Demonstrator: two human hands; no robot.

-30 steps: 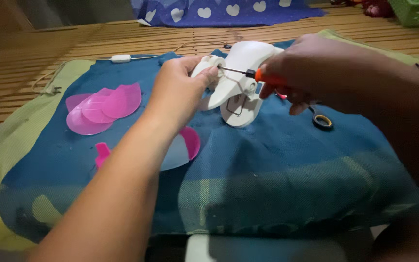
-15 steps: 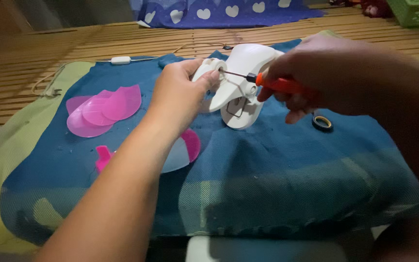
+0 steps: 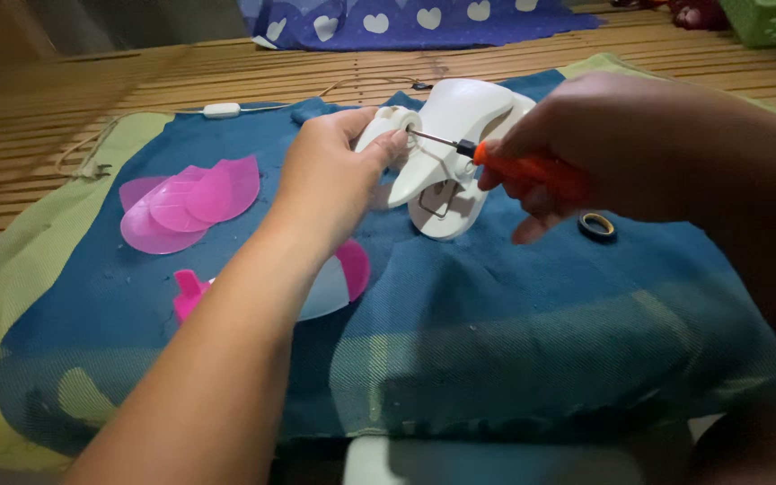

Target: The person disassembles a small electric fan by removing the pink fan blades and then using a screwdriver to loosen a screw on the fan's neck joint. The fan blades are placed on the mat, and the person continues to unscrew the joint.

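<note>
White fan housing (image 3: 451, 148) sits mid-cloth on the blue cloth (image 3: 514, 314); my left hand (image 3: 330, 180) grips its left end. Right hand (image 3: 604, 144) wraps the orange screwdriver (image 3: 509, 162), shaft lying right-to-left, tip at the housing's left-end boss beside my left thumb

A single head-worn camera looks forward and steeply down from close above the person's forearms. It faces a blue woven cloth (image 3: 514, 305) spread over a slatted wooden floor (image 3: 92, 90), which runs to the frame's top edge. No second view overlaps it.
</note>
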